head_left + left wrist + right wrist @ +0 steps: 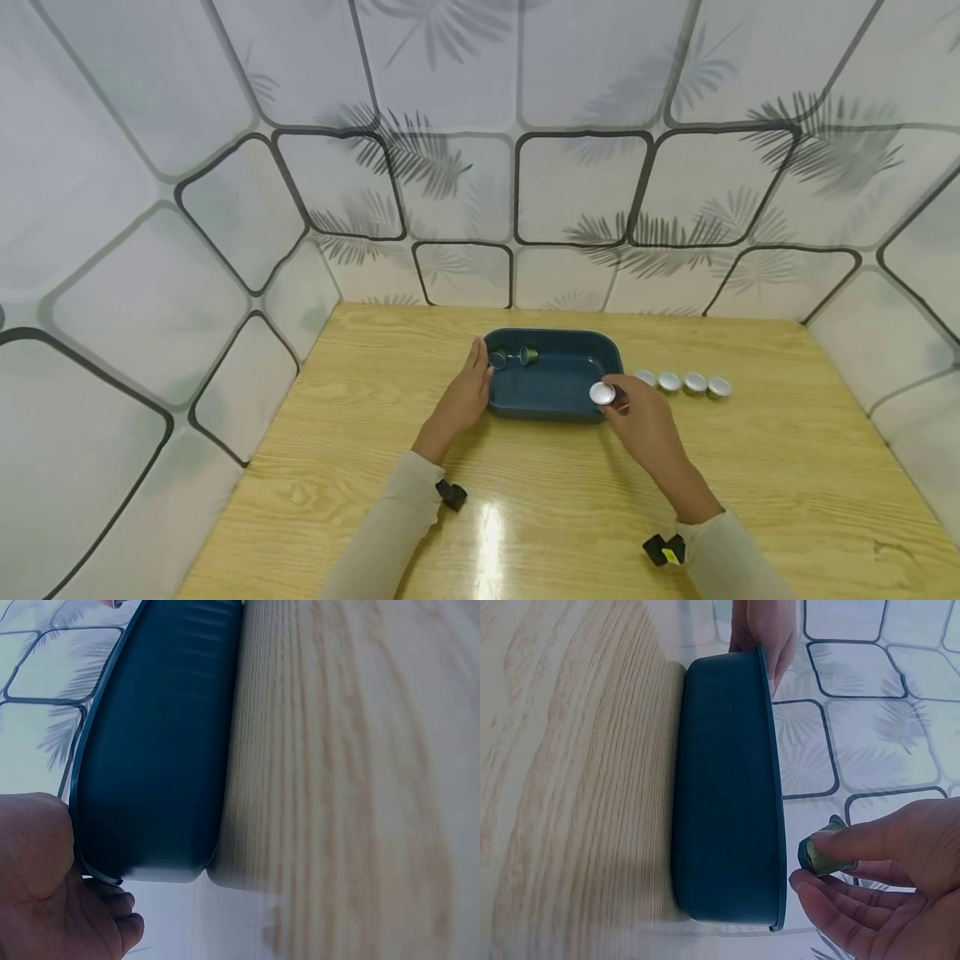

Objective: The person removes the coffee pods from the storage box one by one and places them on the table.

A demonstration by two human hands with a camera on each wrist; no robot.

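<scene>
A dark blue-green rectangular tray [552, 414] sits on the table. My left hand [465, 396] grips its left end, thumb at the rim and fingers along the outside; in the left wrist view part of that hand [67, 900] shows beside the tray's end [157, 750]. Over the tray's front right corner, my right hand [645, 421] pinches a coffee capsule [602, 393] between thumb and fingers, silver lid up. The right wrist view shows its green body [825, 855] just above the rim. Inside the tray lie two green capsules, one tipped over [528, 356] and one by the left wall [497, 361].
To the right of the tray, several silver-lidded capsules [695, 384] stand in a row on the wood-grain table [570, 517]. The nearest of them is partly hidden behind my right hand. Patterned fabric walls [577, 187] enclose the table at the back and sides.
</scene>
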